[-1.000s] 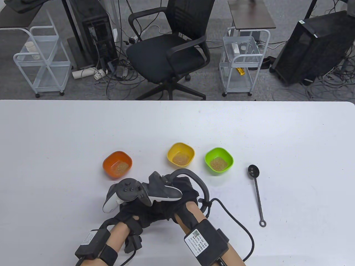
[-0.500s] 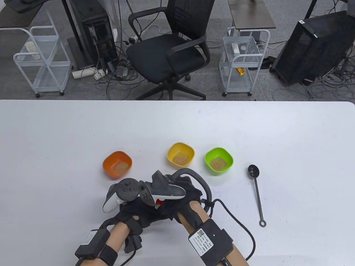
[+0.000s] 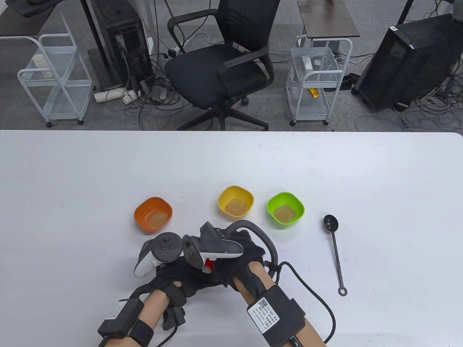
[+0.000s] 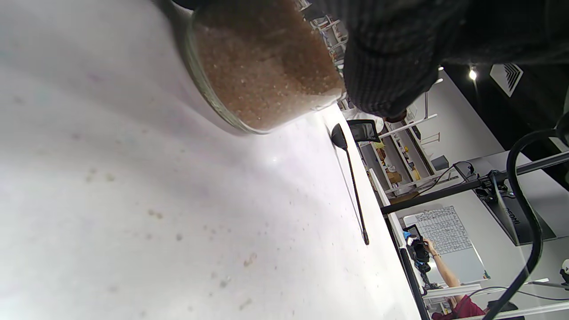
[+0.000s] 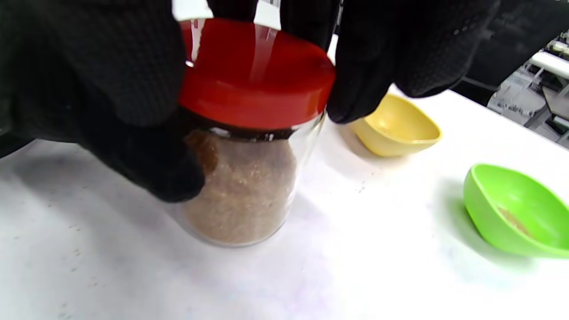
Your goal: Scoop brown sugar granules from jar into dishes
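left hand point(image 3: 173, 269): fingers wrapped, gripping | right hand point(image 3: 237, 253): fingers point(image 5: 364, 80) curled, gripping from above

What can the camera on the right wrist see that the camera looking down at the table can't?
Only the right wrist view shows the glass jar of brown sugar clearly, with the right hand gripping its red lid and the left hand holding the glass. Only the table view shows the orange dish, the black spoon lying on the table, and the trackers. Both show the yellow dish and green dish.
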`<move>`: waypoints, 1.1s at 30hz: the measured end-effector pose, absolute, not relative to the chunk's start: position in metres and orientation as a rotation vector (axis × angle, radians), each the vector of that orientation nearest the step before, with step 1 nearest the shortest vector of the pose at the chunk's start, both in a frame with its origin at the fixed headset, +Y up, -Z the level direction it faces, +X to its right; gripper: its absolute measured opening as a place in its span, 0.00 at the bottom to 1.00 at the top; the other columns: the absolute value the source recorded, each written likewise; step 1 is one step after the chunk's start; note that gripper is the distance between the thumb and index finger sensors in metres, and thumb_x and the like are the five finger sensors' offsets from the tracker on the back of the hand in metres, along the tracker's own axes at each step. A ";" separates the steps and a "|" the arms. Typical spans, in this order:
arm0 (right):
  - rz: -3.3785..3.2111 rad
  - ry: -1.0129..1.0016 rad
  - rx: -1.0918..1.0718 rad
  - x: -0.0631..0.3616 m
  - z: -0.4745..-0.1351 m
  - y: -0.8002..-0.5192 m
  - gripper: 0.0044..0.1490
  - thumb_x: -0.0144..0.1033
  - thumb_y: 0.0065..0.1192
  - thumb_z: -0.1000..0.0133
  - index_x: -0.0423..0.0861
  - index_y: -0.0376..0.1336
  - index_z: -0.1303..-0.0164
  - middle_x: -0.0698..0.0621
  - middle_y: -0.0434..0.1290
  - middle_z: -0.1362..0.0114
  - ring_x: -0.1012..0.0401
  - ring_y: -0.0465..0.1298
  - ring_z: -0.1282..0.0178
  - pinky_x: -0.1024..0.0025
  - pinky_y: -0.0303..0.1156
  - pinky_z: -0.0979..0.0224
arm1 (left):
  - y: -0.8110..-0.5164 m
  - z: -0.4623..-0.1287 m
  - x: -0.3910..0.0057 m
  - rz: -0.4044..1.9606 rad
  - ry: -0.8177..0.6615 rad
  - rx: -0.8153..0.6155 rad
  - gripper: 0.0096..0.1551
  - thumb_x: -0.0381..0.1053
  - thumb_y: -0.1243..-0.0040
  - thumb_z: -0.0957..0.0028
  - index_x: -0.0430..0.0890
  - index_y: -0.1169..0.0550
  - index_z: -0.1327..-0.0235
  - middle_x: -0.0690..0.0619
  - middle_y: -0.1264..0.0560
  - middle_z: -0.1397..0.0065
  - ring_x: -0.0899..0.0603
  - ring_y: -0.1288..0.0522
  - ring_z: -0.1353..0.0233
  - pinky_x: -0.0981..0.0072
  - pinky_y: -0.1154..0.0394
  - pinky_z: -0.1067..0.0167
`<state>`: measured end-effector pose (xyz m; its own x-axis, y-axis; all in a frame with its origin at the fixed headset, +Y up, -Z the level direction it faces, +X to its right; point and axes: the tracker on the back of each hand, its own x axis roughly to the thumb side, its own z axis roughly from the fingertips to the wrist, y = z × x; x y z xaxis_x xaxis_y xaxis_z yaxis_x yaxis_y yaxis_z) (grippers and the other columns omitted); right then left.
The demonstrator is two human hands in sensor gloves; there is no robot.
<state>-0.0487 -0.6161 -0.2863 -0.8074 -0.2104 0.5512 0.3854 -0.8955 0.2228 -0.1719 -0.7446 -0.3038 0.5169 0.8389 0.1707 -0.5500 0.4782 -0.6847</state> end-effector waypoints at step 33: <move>-2.900 -0.355 -0.762 -0.021 -0.286 -0.624 0.59 0.72 0.60 0.51 0.52 0.48 0.14 0.45 0.61 0.12 0.44 0.79 0.31 0.40 0.73 0.26 | -0.732 -0.296 -0.180 0.802 -0.548 -0.522 0.71 0.66 0.27 0.44 0.43 0.62 0.12 0.43 0.57 0.07 0.33 0.56 0.07 0.39 0.51 0.15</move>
